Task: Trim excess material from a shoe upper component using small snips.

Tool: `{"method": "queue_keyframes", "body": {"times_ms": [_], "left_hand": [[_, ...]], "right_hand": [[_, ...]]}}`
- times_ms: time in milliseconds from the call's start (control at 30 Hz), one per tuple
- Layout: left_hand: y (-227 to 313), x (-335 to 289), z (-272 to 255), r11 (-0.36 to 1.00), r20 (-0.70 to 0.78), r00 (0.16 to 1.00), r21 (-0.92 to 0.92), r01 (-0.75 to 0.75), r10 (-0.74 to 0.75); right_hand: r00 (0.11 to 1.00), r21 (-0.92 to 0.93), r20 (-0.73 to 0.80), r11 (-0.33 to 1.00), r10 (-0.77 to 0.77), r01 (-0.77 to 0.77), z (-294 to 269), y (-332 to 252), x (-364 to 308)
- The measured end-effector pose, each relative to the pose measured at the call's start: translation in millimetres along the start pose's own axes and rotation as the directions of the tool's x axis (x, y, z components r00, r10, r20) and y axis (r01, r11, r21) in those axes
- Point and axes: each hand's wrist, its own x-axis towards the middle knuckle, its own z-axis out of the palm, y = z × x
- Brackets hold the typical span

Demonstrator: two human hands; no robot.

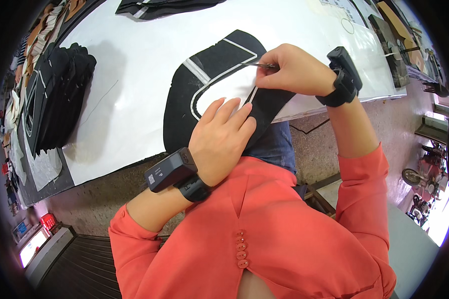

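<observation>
A black curved shoe-upper piece (180,107) lies on the white tabletop, its near edge reaching the table's front edge. A narrow white strip (217,76) runs along its U-shaped inner edge, and a wider pale band (197,71) crosses its left part. My left hand (221,132) rests on the piece, fingers stretched out and slightly spread, tips near the strip. My right hand (297,70) is closed around a thin pointed metal tool (257,65) above the right part of the piece. Its point faces left; my fingers hide the rest, so its exact kind is unclear.
A thick stack of similar black pieces (60,99) stands at the left of the white tabletop (129,60). More black pieces (157,9) lie at the far edge. A loose thread (101,102) lies near the stack. Boards and tools (391,50) sit at the far right.
</observation>
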Motion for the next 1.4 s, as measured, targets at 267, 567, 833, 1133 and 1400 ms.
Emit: {"method": "queue_keyframes", "body": {"times_ms": [267, 567, 833, 1133, 1400], "left_hand": [[2.9, 8.1, 4.6, 1.000, -0.028, 1.000, -0.003, -0.009, 0.009], [-1.2, 23.0, 13.4, 0.998, -0.082, 0.996, 0.066, -0.021, 0.026], [-3.3, 32.5, 13.9, 0.998, -0.101, 0.994, 0.026, -0.048, 0.051], [-12.3, 52.1, 23.8, 0.998, -0.114, 0.992, 0.033, -0.056, 0.059], [-16.6, 58.3, 28.0, 0.995, -0.151, 0.986, 0.079, -0.057, 0.069]], "right_hand": [[0.991, -0.183, -0.133, 0.983, -0.001, -0.024, 4.9, 17.4, 1.9], [0.987, -0.180, -0.118, 0.980, -0.110, 0.088, -2.4, 30.0, -3.2], [0.978, -0.110, -0.209, 0.994, 0.001, -0.024, -14.7, 33.3, -7.5], [0.970, -0.128, -0.234, 0.986, 0.072, -0.104, -12.4, 35.5, 1.1], [0.966, -0.146, -0.257, 0.989, -0.019, -0.019, -16.6, 43.5, -6.8]]}}
